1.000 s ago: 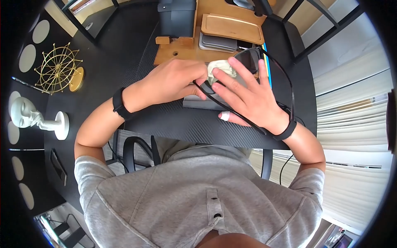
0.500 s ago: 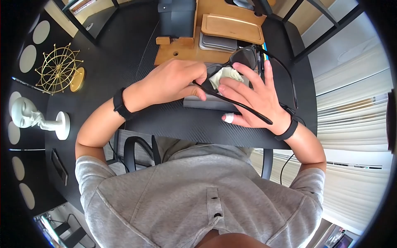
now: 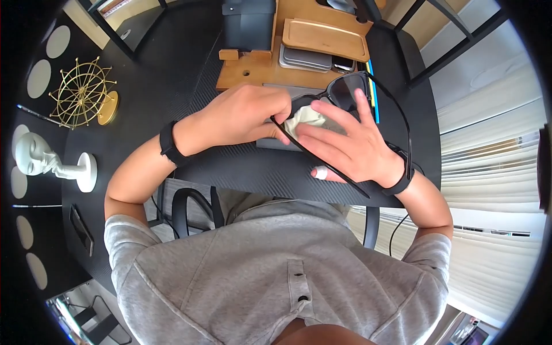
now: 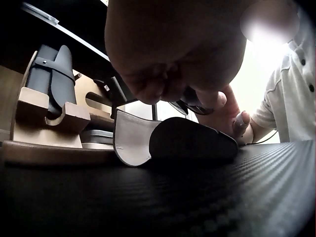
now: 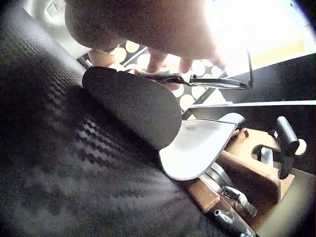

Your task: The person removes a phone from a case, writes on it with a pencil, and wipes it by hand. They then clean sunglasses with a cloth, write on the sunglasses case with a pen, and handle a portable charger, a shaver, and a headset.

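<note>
In the head view my left hand [image 3: 238, 118] grips black sunglasses [image 3: 348, 89] at one end of the frame, near the hinge, fingers curled and thumb below. Both temples stick out towards my right forearm. Over the near lens, the fairly straight fingers of my right hand [image 3: 351, 146] press a crumpled cream cloth [image 3: 305, 118]. Its thumb, wrapped in a white bandage [image 3: 321, 172], stays apart from the frame. Underneath, a dark grey case [image 4: 190, 140] lies on the black desk, its pale-lined flap [image 5: 197, 148] raised. Both hands partly hide the cloth and near lens.
Behind the hands stands a wooden organizer [image 3: 247, 72] with a wooden tray [image 3: 325, 40], a dark blue-grey holder [image 3: 248, 26] and stacked grey slabs [image 3: 305, 59]. A gold wheel ornament [image 3: 83, 92] and a white figurine [image 3: 34, 155] stand at left; a phone [image 3: 81, 230] lies nearer.
The cloth and my right fingers shift across the near lens, now lower and further left. The sunglasses tilt, their near temple tip rising and then dropping. My left hand keeps its grip.
</note>
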### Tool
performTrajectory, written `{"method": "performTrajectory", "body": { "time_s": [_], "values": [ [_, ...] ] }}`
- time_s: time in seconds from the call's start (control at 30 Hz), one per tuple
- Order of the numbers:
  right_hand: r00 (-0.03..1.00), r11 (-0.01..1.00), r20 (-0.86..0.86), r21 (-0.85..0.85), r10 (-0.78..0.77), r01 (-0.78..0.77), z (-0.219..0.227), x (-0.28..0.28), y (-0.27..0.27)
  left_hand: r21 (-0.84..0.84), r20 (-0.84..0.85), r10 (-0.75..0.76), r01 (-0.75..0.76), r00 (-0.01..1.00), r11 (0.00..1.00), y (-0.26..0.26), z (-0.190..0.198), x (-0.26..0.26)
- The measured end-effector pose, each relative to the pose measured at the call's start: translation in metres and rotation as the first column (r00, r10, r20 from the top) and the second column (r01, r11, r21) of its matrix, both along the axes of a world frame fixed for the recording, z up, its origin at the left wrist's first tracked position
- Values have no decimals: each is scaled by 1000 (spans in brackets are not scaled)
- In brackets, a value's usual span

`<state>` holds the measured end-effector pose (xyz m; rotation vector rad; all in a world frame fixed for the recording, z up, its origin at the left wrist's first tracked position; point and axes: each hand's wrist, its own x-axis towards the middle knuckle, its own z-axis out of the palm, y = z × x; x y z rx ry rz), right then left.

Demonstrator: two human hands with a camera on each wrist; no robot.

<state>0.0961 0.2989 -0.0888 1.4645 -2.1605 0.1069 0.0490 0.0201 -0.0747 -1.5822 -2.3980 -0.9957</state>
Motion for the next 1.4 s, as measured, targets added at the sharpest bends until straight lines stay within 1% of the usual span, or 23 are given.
{"method": "performTrajectory", "body": {
  "time_s": [0.03, 0.13, 0.17, 0.27, 0.3, 0.4, 0.43, 0.53, 0.63, 0.73, 0.77, 0.87, 0.9, 0.97, 1.07, 1.13, 1.17, 1.27, 1.33, 1.37, 1.4],
  "values": [
    [1000, 998, 14, -62, 1, 0, 1, 1, 0, -7, 9, 8, -8, 1000, 1000, -1, 1, 0],
    [995, 992, -24, -76, -101, 99, 0, 0, 2, 11, 1, 18, -18, 1000, 1000, -2, 3, 0],
    [997, 989, 5, -120, -82, 82, -3, -1, 1, 22, -6, 16, -16, 1000, 1000, -1, 3, 1],
    [996, 985, 67, -157, -62, 72, -1, 1, -5, 24, -11, 1, 0, 1000, 1000, 1, -2, 2],
    [993, 992, 99, -108, -60, 71, 2, 1, -4, 23, -6, -1, 1, 1000, 1000, 2, -1, 2],
    [995, 998, 100, -58, -17, 23, -4, -4, -3, 27, 12, -3, 3, 1000, 1000, 0, 3, 3],
    [988, 999, 151, -33, -7, 12, 0, -2, -2, 31, 21, -5, 4, 1000, 1000, 0, 3, 2],
    [994, 997, 84, -56, 63, -58, -2, 0, -1, 50, 8, -4, 3, 1000, 999, 0, 2, 1],
    [1000, 997, -28, -75, -13, 11, 0, 1, 1, 103, -25, -2, 5, 1000, 995, 1, -1, 1],
    [997, 989, -42, -133, -69, 63, -1, -2, 2, 126, -61, -2, 9, 998, 992, 3, -1, -1],
    [995, 992, -79, -116, -66, 57, -1, -1, 2, 127, -72, -1, 11, 997, 992, 3, 0, -1],
    [997, 993, -72, -115, -37, 29, -3, -1, 1, 109, -58, 1, 5, 998, 994, 1, -3, -1],
    [999, 987, -39, -156, -27, 21, -3, -1, -1, 90, -48, 5, -1, 999, 996, 1, -1, -2],
    [994, 986, -108, -168, -33, 14, -7, -5, -3, 50, -13, 14, -14, 1000, 999, -1, 2, 0],
    [983, 981, -177, -196, -46, 10, -9, -5, -7, 74, -13, -13, 14, 1000, 997, 2, 0, 1],
    [970, 981, -240, -194, -46, -2, -9, -7, -6, 40, 23, -29, 28, 999, 999, 3, -2, 3],
    [972, 979, -231, -202, -53, 6, -8, -6, -6, 25, 38, -37, 36, 999, 999, 4, -2, 3],
    [973, 975, -222, -221, -61, 11, -4, -5, -4, 56, 1, -90, 90, 996, 994, 8, -6, 0],
    [972, 973, -229, -232, -59, 4, -6, -5, 0, 6, -29, -52, 52, 998, 999, 6, 0, 1],
    [970, 966, -238, -258, -37, -26, -6, -7, -1, -19, -39, -35, 34, 999, 999, 5, 1, 2],
    [971, 967, -236, -254, -37, -25, -5, -7, -1, -16, -79, -16, 14, 997, 1000, 5, 1, 1]
  ]
}}
